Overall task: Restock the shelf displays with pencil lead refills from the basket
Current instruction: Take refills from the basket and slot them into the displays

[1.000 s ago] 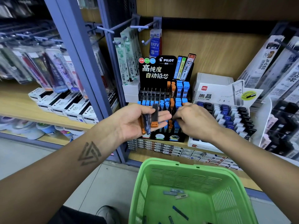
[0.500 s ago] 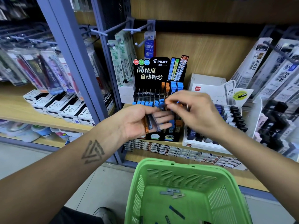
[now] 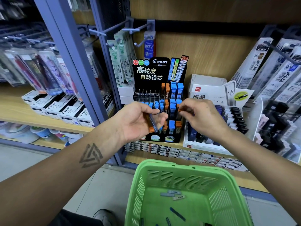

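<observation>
A black Pilot lead display [image 3: 160, 101] stands on the wooden shelf, its tiers holding blue-capped and orange-capped refill tubes. My left hand [image 3: 140, 119], palm up in front of the display, holds a few refill tubes [image 3: 151, 122] with orange caps. Just to its right, my right hand [image 3: 200, 116] pinches one orange-capped tube [image 3: 180, 110] at the display's right side. A green basket [image 3: 184, 173] sits below, with several loose refill tubes [image 3: 173, 194] on its bottom.
A white Deli lead display [image 3: 210, 93] with dark tubes stands right of the Pilot one. Hanging refill packs [image 3: 122, 61] fill the pegs above. Boxed refills [image 3: 57, 106] line the left shelf. A clear organiser [image 3: 280, 126] stands at far right. Small boxes [image 3: 179, 152] line the shelf edge.
My right hand went from the display's front rows to my left palm, took one orange-capped tube and moved back right. The left hand holds fewer tubes.
</observation>
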`<state>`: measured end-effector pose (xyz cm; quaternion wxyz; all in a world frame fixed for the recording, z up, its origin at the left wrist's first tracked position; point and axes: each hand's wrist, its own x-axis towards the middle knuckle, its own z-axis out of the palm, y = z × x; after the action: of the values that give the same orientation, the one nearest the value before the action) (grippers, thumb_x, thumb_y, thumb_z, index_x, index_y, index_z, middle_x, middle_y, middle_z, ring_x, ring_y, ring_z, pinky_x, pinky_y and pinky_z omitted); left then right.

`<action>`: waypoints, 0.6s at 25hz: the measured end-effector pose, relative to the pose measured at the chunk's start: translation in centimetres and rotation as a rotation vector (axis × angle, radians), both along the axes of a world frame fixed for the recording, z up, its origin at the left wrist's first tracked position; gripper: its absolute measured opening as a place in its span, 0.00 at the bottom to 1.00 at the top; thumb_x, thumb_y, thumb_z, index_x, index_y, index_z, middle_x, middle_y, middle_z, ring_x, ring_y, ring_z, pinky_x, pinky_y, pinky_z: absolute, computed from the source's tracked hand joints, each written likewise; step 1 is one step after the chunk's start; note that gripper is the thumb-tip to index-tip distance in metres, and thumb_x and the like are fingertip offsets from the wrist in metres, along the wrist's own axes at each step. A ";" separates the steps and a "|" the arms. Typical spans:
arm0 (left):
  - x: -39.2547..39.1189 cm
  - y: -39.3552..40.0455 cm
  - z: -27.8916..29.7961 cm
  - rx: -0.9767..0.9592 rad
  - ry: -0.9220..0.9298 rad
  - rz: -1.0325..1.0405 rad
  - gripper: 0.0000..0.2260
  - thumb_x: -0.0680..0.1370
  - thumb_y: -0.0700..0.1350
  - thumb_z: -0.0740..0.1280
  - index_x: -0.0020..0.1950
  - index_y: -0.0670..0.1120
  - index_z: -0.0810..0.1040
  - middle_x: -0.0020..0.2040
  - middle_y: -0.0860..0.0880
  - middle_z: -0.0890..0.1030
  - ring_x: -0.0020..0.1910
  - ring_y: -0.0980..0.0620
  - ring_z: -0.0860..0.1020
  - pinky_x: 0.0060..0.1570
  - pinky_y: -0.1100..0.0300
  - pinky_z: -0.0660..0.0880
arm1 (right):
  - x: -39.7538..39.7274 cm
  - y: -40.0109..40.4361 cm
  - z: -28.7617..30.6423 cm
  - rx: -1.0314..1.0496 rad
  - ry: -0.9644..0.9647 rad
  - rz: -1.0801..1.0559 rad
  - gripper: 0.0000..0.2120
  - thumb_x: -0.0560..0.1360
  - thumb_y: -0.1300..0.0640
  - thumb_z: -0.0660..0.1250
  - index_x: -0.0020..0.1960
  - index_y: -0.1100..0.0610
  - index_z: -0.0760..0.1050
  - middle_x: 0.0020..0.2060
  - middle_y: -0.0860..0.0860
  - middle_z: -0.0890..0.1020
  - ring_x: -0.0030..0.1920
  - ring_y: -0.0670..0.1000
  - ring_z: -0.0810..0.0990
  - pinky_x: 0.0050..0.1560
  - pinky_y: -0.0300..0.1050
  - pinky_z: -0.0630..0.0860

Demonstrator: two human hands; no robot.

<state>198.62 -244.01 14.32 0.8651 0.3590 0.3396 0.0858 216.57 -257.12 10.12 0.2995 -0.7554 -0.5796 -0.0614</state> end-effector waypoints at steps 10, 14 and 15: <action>-0.6 0.3 0.1 -0.028 -0.127 -0.029 0.15 0.82 0.32 0.52 0.67 0.33 0.69 0.59 0.32 0.81 0.58 0.37 0.82 0.64 0.43 0.74 | -0.7 0.9 -0.3 -0.270 -0.043 -0.046 0.06 0.78 0.59 0.68 0.53 0.53 0.83 0.48 0.51 0.86 0.51 0.54 0.82 0.53 0.51 0.79; -0.6 0.4 -0.1 -0.001 -0.139 -0.047 0.16 0.82 0.33 0.51 0.68 0.35 0.69 0.60 0.34 0.81 0.61 0.38 0.80 0.67 0.43 0.72 | -0.9 1.3 -0.5 -0.362 -0.194 -0.016 0.11 0.78 0.60 0.64 0.55 0.53 0.84 0.53 0.48 0.83 0.54 0.54 0.81 0.55 0.51 0.78; -0.5 0.4 -0.2 0.021 -0.131 -0.048 0.16 0.82 0.33 0.51 0.68 0.35 0.70 0.61 0.35 0.81 0.62 0.39 0.80 0.68 0.43 0.70 | -0.9 1.4 -0.1 -0.317 -0.162 -0.015 0.11 0.78 0.61 0.65 0.54 0.53 0.84 0.51 0.47 0.83 0.53 0.53 0.81 0.55 0.49 0.77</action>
<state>198.12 -243.56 14.17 0.8834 0.3697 0.2727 0.0921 215.63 -255.77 10.01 0.1284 -0.7899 -0.5987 -0.0320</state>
